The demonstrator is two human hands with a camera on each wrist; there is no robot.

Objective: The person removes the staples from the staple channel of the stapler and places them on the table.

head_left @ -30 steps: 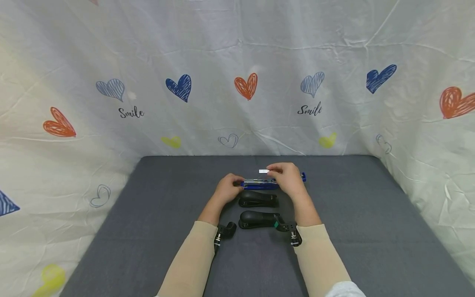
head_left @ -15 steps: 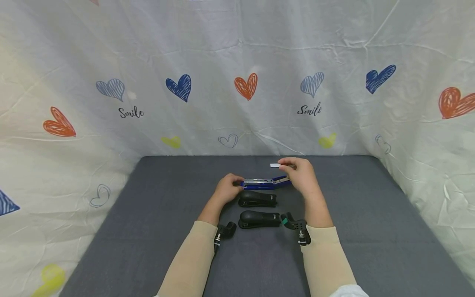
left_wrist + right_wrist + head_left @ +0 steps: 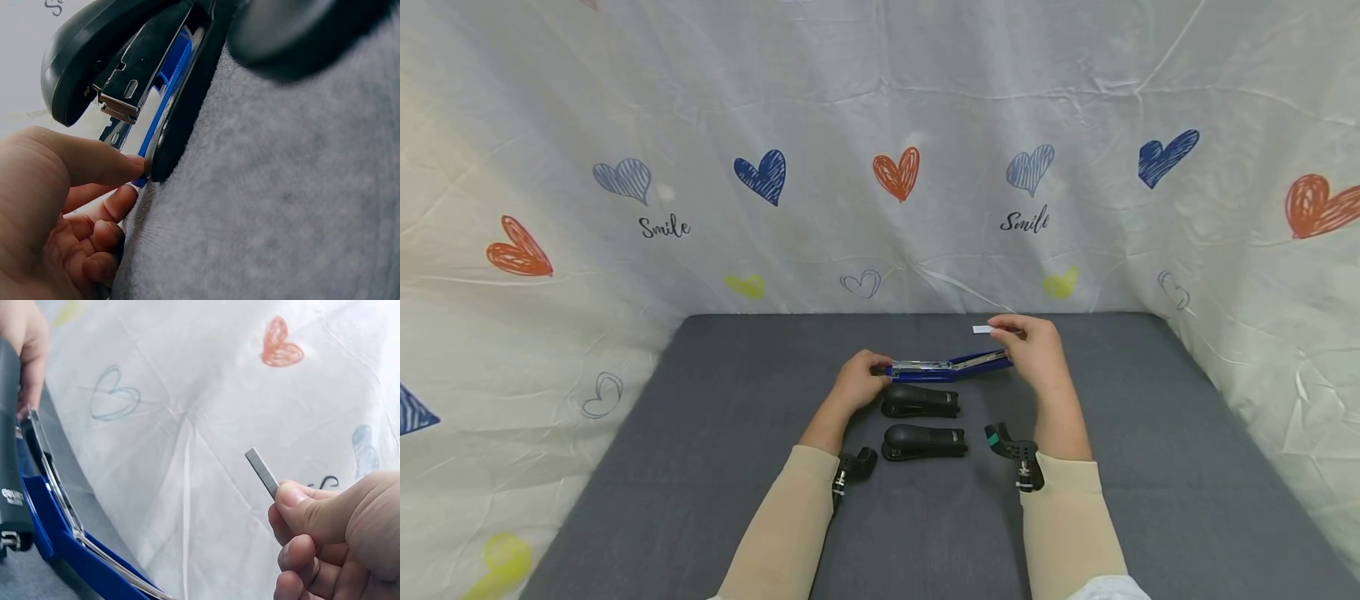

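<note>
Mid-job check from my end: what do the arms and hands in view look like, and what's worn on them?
The left hand and right hand are ungloved. Beige sleeves cover the forearms. A black left bracket and black right bracket, both with silvery fittings, sit near the wrists; the right one has a green patch.

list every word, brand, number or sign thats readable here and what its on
"Smile": black script, left side of the white heart-printed cloth backdrop
"Smile": same backdrop, right side
Incomplete: black script on that backdrop, both wrist views
Too small or blurred: pale marks on the nearer black plastic stapler and farther black plastic stapler
None readable: open blue stapler, slim grey metal strip
</note>
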